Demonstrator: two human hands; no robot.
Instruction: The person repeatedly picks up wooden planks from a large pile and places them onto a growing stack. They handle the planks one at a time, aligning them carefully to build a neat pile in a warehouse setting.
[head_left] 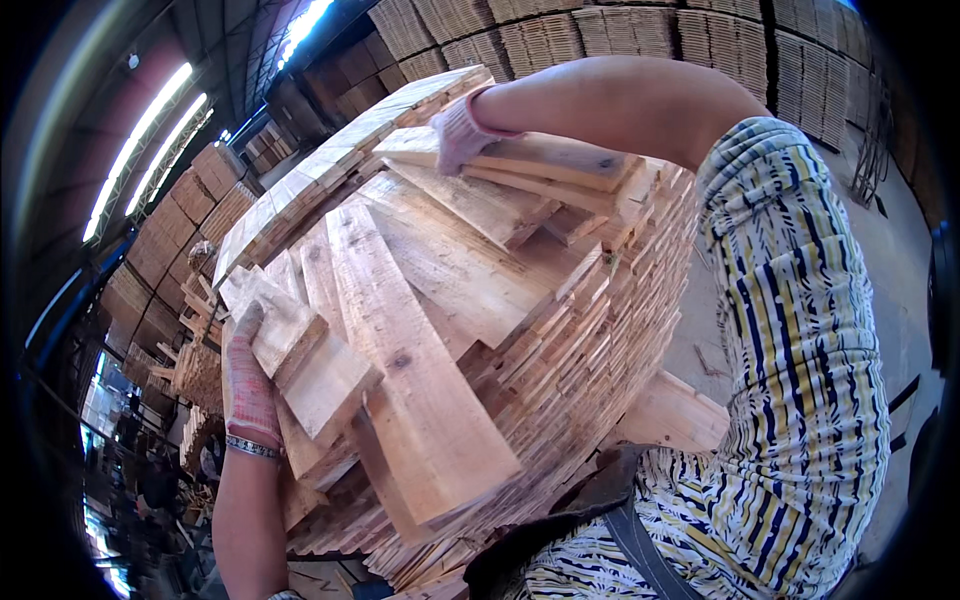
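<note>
My left hand (250, 375), in a light knitted glove with reddish marks, grips the left edge of some short wooden boards (325, 375). Its thumb lies on top and the other fingers are hidden. Across the pile, my right hand (462, 138), gloved as well, is closed over the side of a thick wooden board (560, 160) near its far end. A long pale plank (400, 350) slants between my hands, its near end over the pile's front. More loose boards lie askew beneath, on a tall stack of wood (590, 320) with layered ends.
A row of lighter boards (330, 170) borders the far side of the pile. Behind it stand high bundles of stacked wood (540, 45), with more stacks (160, 250) at the left. Grey floor (790, 200) shows on the right. A board (675, 412) juts out near my body.
</note>
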